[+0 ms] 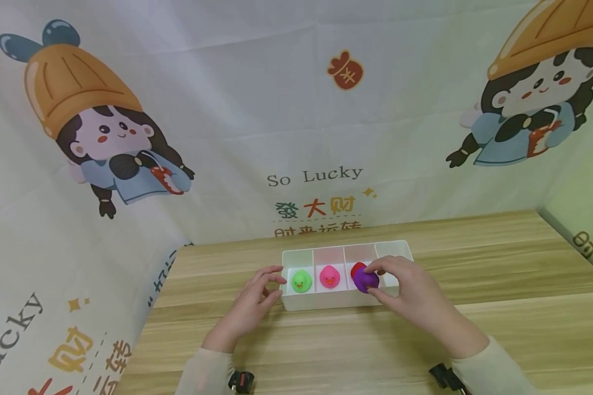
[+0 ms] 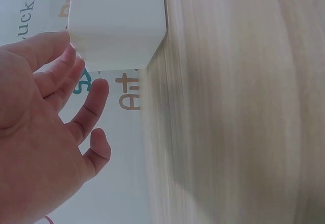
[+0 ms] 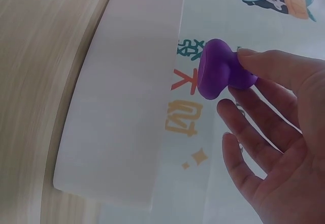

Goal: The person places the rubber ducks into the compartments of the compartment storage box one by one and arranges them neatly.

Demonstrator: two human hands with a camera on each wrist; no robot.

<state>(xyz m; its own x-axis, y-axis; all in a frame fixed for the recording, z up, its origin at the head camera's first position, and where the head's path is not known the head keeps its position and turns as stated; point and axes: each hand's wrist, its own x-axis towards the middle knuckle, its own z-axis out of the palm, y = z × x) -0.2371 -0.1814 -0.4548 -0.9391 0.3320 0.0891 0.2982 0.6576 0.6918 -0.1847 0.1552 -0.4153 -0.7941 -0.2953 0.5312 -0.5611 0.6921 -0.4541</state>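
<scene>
A white divided box [image 1: 296, 302] stands on the wooden table. A green rubber duck [image 1: 301, 281] sits in its leftmost compartment and a pink rubber duck [image 1: 330, 277] in the one beside it. My right hand [image 1: 415, 288] pinches a purple rubber duck [image 3: 223, 71] between thumb and fingers, raised above the box's rim. In the head view it overlaps a red duck [image 1: 357, 269] in the third compartment, hiding most of it. My left hand [image 1: 257, 299] has its fingertips at the left end of the box, fingers loosely bent and holding nothing.
Behind the table [image 1: 336, 351] hangs a white printed cloth [image 1: 257, 109] with cartoon figures and lettering. It also runs along the left and right sides. A small black device [image 1: 241, 381] is strapped at the left wrist, another [image 1: 447, 377] at the right.
</scene>
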